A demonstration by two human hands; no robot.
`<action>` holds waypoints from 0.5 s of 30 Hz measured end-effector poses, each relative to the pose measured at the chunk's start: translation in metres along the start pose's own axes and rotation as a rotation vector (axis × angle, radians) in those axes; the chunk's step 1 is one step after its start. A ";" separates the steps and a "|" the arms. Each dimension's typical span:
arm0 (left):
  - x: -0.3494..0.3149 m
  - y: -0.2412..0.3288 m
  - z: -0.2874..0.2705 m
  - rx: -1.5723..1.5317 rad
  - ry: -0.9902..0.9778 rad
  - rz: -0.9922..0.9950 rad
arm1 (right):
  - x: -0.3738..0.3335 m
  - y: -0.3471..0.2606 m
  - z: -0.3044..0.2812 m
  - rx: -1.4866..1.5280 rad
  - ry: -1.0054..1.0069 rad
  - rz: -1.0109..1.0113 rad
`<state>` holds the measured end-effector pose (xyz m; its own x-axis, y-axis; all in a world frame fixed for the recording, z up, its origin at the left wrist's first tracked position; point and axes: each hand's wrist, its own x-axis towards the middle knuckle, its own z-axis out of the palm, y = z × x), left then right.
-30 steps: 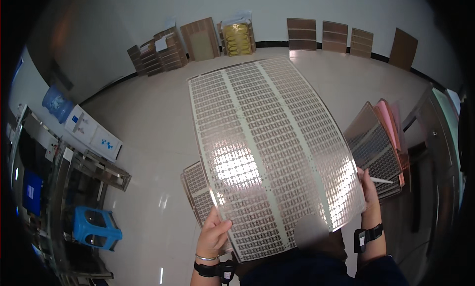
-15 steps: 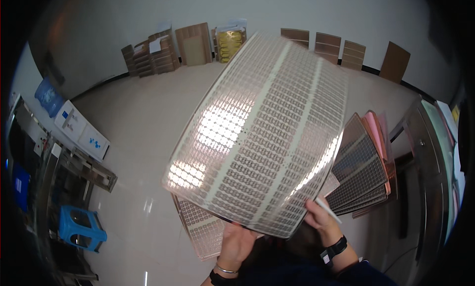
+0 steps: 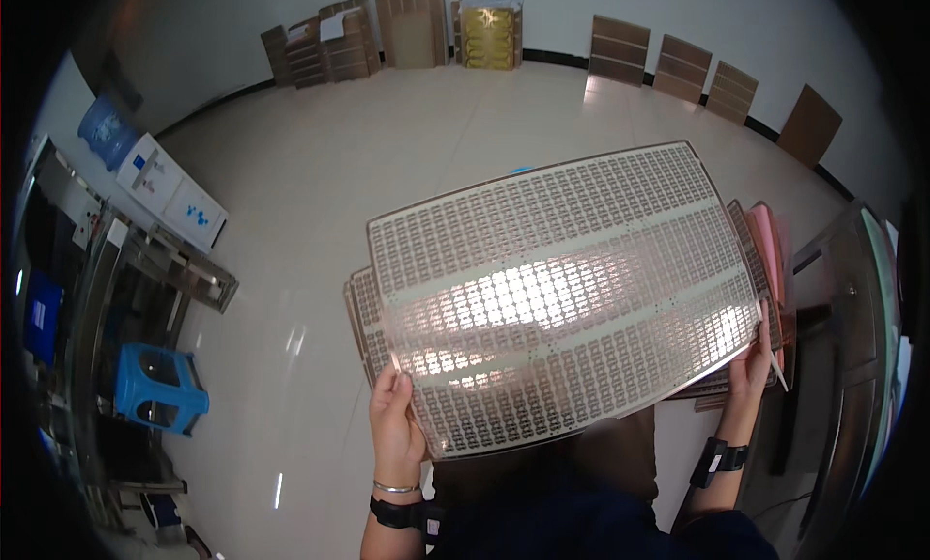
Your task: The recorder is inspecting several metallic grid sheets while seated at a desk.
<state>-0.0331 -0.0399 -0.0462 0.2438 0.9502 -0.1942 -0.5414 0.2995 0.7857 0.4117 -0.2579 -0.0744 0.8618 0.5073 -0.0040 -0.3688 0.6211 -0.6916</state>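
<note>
Both of my hands hold up a large, thin circuit board panel (image 3: 542, 357), covered in rows of small repeated metallic patterns with pale bands between them. My left hand (image 3: 395, 415) is closed on its left edge near the lower corner, thumb on top. On the right edge my right hand (image 3: 748, 366) grips the panel; a slim white pen-like stick (image 3: 780, 374) shows beside its fingers. Glare covers the panel's middle and right part. Behind its left edge another patterned panel (image 3: 359, 313) peeks out, mostly hidden.
At the right, more panels and a pink sheet (image 3: 769, 238) are stacked beside a dark cabinet (image 3: 843, 298). A blue stool (image 3: 160, 390) and a water dispenser (image 3: 174, 192) stand at the left. Brown panels (image 3: 617, 51) and a yellow-patterned panel (image 3: 487, 39) lean along the far wall.
The panel has turned from a steep tilt to nearly level and come lower. My left hand has moved left and up along it, my right hand to the right. The view has shifted.
</note>
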 end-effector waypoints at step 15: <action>0.013 0.010 -0.011 0.143 0.144 0.114 | -0.015 0.005 0.007 -0.238 0.012 -0.021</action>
<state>-0.0443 -0.0232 -0.0471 0.0648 0.9827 -0.1735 -0.4363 0.1843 0.8807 0.3947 -0.2577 -0.0729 0.8728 0.4881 0.0048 -0.2595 0.4723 -0.8424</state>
